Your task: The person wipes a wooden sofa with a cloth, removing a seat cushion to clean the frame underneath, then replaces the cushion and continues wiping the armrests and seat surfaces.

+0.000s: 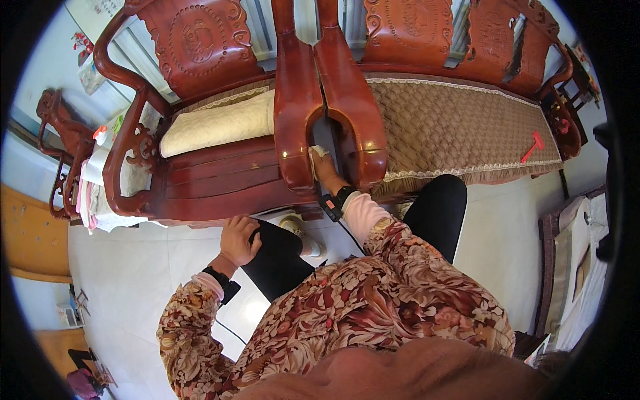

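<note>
My right hand (pixel 327 172) reaches between the adjoining arms of two carved wooden seats, its fingers closed on a pale cloth (pixel 317 154) against the inner side of the left armrest (pixel 298 115). The right armrest (pixel 352 115) stands close beside it. My left hand (pixel 240 240) rests on my bent knee, near the front edge of the wooden seat (pixel 220 175), and holds nothing. A folded cream pad (pixel 220 122) lies at the back of that seat. A brown quilted cushion (pixel 450 125) covers the bench seat on the right.
A red plastic tool (pixel 534 146) lies on the cushion's right part. Cloths and a white box stand past the left chair arm (pixel 120 65). Cables hang from black devices on both my wrists. A dark-edged piece of furniture (pixel 547 265) stands at the right.
</note>
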Action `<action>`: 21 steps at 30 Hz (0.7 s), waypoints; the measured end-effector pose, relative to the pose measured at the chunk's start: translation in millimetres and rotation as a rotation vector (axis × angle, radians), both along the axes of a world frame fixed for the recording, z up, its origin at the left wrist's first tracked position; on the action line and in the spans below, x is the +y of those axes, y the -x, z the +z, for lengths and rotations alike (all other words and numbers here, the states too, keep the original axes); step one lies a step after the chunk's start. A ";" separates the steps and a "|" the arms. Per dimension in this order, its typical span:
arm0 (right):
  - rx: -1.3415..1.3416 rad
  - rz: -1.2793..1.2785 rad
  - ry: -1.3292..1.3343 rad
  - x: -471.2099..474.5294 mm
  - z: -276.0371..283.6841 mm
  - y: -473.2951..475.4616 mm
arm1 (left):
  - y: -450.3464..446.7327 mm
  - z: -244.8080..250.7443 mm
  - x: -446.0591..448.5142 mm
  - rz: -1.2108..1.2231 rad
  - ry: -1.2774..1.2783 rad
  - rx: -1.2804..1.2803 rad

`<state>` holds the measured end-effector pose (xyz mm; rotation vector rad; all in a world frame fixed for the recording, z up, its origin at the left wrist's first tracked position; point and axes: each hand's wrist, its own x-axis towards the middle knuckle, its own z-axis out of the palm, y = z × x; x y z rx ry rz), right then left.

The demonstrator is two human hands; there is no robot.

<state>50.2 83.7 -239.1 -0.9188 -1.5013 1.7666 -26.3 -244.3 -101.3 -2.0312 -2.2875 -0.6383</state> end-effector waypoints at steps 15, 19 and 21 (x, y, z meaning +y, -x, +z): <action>0.181 0.037 0.218 -15.9 52.3 -11.4 | -2.9 0.7 -8.5 -0.002 -0.044 0.008; 0.285 0.029 0.323 -24.6 101.8 -21.8 | -3.7 -1.7 -11.0 0.008 -0.071 0.024; 0.387 -0.015 0.461 -23.6 124.7 -25.3 | -5.0 -2.5 -11.4 0.014 -0.081 0.025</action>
